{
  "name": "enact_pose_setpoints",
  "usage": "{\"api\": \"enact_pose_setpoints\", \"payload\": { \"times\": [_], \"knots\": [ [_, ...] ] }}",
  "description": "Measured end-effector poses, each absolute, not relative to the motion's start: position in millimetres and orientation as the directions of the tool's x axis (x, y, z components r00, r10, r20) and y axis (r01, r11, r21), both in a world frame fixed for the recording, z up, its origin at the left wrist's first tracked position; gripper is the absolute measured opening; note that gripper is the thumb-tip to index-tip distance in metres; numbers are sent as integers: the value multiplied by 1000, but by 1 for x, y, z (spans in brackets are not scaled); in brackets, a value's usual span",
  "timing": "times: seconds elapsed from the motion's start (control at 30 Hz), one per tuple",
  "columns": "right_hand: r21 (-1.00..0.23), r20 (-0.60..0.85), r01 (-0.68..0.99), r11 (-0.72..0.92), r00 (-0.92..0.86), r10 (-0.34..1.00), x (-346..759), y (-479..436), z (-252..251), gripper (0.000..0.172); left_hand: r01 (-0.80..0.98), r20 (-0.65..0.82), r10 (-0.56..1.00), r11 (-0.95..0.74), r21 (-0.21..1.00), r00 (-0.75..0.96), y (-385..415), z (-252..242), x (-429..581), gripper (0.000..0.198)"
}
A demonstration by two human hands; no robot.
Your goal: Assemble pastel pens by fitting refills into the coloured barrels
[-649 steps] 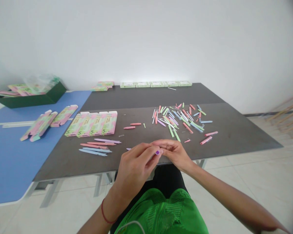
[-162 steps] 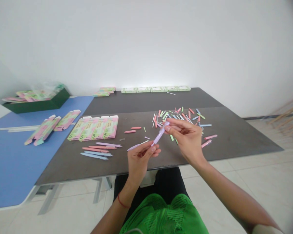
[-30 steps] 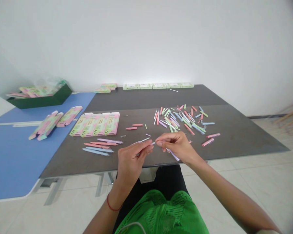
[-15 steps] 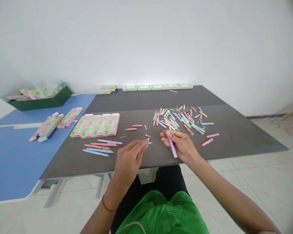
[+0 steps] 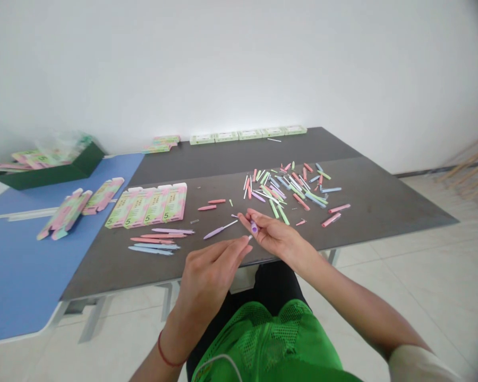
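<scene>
My right hand (image 5: pixel 276 233) is closed around a purple pen barrel (image 5: pixel 254 227), its open end turned toward me and the left hand. Close beside it, my left hand (image 5: pixel 213 268) pinches a small whitish piece (image 5: pixel 250 237) at its fingertips, mostly hidden by the fingers. A purple pen front with a white refill (image 5: pixel 220 229) sticking out lies on the table just beyond the left hand. Left of that is a row of purple, pink and blue pens (image 5: pixel 153 241). Two pink pen parts (image 5: pixel 207 208) lie farther back.
Loose pink, green, blue and purple pen parts with white refills (image 5: pixel 281 185) are heaped at centre right. Several flat cartons (image 5: pixel 175 202) lie at left, more boxes (image 5: pixel 227 136) along the wall. A green bin (image 5: pixel 59 174) stands on the blue table (image 5: pixel 16 270). Pink capped pieces (image 5: pixel 331 219) lie right.
My right hand has moved left and turned the purple barrel's open end toward the left hand. The hands are now close together. The purple pen front with refill has come into view.
</scene>
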State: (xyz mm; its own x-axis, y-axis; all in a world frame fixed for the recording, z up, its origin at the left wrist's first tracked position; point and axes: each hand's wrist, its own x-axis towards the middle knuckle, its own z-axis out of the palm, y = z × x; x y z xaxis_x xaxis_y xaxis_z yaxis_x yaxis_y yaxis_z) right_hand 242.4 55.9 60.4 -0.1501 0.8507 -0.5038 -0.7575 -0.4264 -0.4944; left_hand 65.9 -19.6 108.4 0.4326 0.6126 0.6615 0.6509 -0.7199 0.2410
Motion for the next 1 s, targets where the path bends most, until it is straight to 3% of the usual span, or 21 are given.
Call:
{"api": "enact_pose_setpoints", "payload": {
  "times": [0.2,0.6,0.73,0.87,1.0],
  "knots": [
    [-492,-485,-779,-389,-126,866,233,53,56,26,658,661,604,-721,215,446,-15,114,70,11],
    [-433,-499,-788,-438,-196,844,229,51,57,21,731,561,647,-674,105,516,-3,112,69,16],
    [-403,-512,-754,-519,-284,811,233,50,59,27,718,588,630,-686,117,506,0,109,66,11],
    [-374,-530,-714,-592,-359,768,237,49,61,31,715,664,556,-698,45,500,2,106,65,8],
    [-363,-518,-732,-577,-356,778,237,49,57,29,696,741,457,-717,-21,493,5,97,63,25]
  ]
}}
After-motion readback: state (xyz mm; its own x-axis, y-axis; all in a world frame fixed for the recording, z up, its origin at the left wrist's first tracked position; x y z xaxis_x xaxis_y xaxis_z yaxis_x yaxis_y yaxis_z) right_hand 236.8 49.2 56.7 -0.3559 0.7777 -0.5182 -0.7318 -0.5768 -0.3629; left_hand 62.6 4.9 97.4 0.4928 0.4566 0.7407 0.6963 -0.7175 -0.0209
